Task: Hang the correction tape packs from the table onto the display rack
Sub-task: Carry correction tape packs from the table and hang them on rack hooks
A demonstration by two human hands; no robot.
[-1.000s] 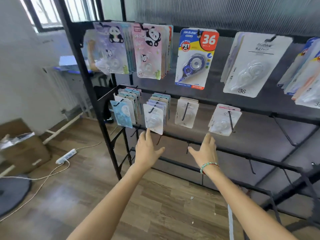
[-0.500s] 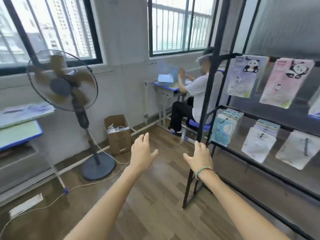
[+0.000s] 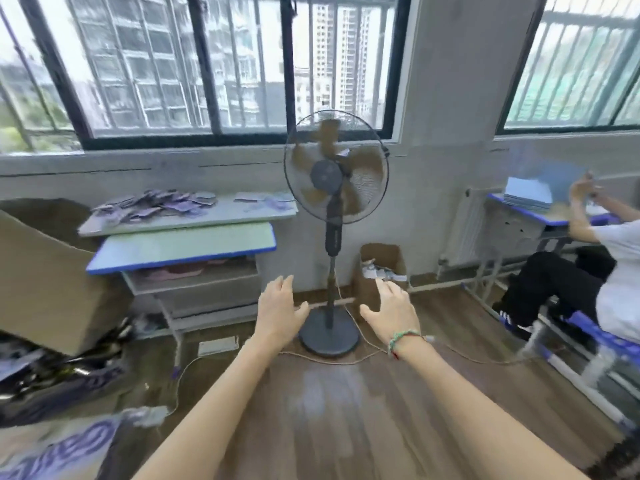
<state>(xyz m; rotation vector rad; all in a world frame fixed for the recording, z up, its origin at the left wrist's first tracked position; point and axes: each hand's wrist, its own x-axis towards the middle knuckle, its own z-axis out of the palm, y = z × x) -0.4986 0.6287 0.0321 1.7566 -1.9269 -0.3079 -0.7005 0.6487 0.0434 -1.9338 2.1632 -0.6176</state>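
Observation:
A heap of purple and white correction tape packs (image 3: 152, 206) lies on the white top of a table (image 3: 221, 218) at the left, under the window. A few more packs (image 3: 266, 199) lie at the table's right end. My left hand (image 3: 278, 315) and my right hand (image 3: 393, 311) are stretched out in front of me over the floor, fingers relaxed, holding nothing. Both are well short of the table. The display rack is out of view.
A standing fan (image 3: 334, 209) with its round base (image 3: 329, 336) and cable is straight ahead. A blue-edged desk (image 3: 180, 247) sits before the table. Cardboard boxes (image 3: 48, 271) stand left, a small box (image 3: 379, 268) by the wall. A seated person (image 3: 588, 268) is at the right.
My view has swung left, away from the display rack, to the fan and the table with the packs. Both hands stay extended and hold nothing.

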